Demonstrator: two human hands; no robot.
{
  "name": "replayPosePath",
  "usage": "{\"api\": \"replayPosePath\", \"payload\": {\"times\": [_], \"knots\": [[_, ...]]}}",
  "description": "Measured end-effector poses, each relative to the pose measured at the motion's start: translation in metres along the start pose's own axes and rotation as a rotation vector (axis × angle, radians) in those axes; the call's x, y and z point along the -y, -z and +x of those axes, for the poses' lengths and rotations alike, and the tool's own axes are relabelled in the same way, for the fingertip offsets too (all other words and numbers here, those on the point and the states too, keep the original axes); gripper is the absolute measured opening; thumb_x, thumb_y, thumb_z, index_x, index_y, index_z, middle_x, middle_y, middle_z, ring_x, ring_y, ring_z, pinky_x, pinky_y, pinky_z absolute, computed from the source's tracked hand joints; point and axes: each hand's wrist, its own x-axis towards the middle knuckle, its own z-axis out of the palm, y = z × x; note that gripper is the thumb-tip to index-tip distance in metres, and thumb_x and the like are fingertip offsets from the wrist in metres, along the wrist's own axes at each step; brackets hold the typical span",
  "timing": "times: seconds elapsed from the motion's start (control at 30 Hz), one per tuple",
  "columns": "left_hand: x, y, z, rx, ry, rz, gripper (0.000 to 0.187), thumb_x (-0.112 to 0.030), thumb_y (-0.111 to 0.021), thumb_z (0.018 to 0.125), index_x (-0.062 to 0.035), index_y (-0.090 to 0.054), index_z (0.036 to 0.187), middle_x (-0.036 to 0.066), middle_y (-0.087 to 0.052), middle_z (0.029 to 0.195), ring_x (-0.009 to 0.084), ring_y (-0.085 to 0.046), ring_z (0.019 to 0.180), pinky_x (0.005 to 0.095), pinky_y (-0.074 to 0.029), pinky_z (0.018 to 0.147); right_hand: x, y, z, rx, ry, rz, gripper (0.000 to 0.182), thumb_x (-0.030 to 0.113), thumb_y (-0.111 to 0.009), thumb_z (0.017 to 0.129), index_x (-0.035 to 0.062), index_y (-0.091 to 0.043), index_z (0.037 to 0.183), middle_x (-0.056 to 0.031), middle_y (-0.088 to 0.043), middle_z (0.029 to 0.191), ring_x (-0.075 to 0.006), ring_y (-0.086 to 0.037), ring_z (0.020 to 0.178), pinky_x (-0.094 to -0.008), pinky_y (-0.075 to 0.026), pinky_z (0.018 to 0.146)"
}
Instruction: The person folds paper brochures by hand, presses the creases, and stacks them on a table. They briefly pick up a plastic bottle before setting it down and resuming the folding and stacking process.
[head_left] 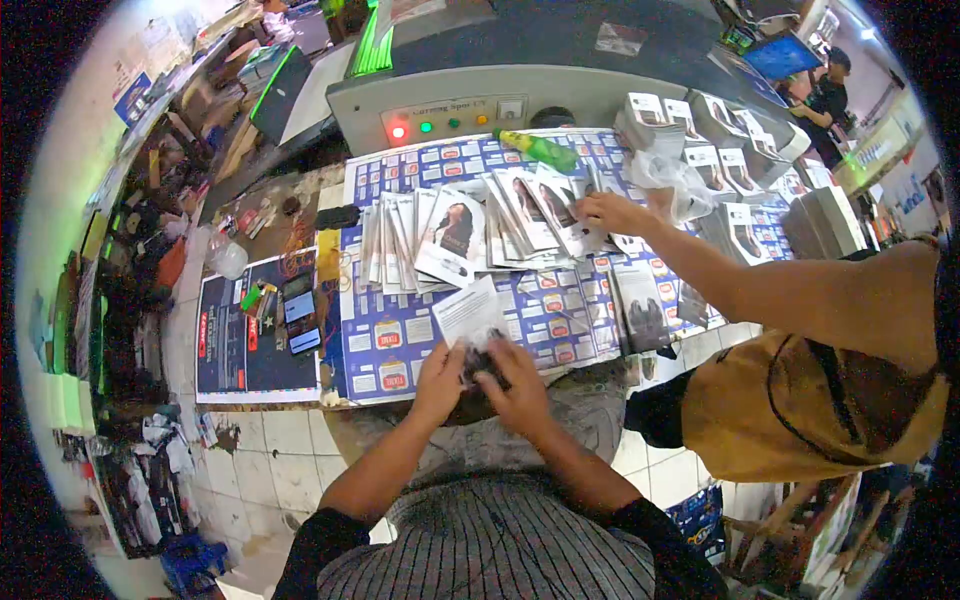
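Note:
Close to my body, at the front edge of the table, I hold a white printed packet (472, 314) with a dark lower part. My left hand (438, 385) grips its left side, thumb on the front. My right hand (514, 382) is closed around its lower right, fingers bent over the dark part. Just beyond it lies a fanned row of similar packets (452, 232) showing a picture of long dark hair. Further right in the row is a second overlapping group of packets (530, 210).
A co-worker's hand (608, 216) reaches in from the right onto the packets. Stacked packets (735, 170) stand at the back right beside a clear plastic bag (672, 185). A green bottle (545, 150) lies before the machine panel (450, 118). Phones (302, 318) lie on the left.

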Motion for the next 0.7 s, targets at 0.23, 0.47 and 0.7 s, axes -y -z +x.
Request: {"api": "replayPosePath", "payload": {"times": [0.23, 0.47, 0.7], "knots": [[0.011, 0.021, -0.019, -0.079, 0.047, -0.311, 0.034, -0.022, -0.045, 0.107, -0.0031, -0.052, 0.134, 0.002, -0.062, 0.118, 0.0106, -0.061, 0.102, 0.0278, -0.054, 0.086, -0.01, -0.015, 0.011, 0.01, -0.077, -0.073, 0.062, 0.022, -0.068, 0.091, -0.0067, -0.044, 0.14, -0.0283, -0.047, 0.141, -0.0446, -0.048, 0.127, -0.0447, -0.038, 0.108], [0.008, 0.036, -0.029, -0.134, 0.139, -0.356, 0.04, -0.027, -0.038, 0.108, -0.004, -0.045, 0.14, 0.008, -0.058, 0.13, 0.0187, -0.06, 0.115, 0.0353, -0.053, 0.095, 0.03, -0.017, 0.01, 0.093, -0.051, 0.001, 0.038, 0.018, -0.067, 0.09, 0.0036, -0.061, 0.125, -0.0203, -0.062, 0.117, -0.0403, -0.06, 0.109, -0.0457, -0.05, 0.089], [0.016, 0.065, -0.041, 0.023, 0.069, -0.653, 0.086, -0.073, -0.039, 0.092, -0.0114, -0.03, 0.152, 0.012, -0.044, 0.148, 0.0307, -0.047, 0.132, 0.0504, -0.04, 0.11, 0.04, -0.002, 0.031, 0.393, -0.456, 0.551, 0.03, 0.014, -0.071, 0.09, 0.0008, -0.062, 0.115, -0.005, -0.065, 0.089, -0.0186, -0.06, 0.078, -0.0332, -0.049, 0.072]]}}
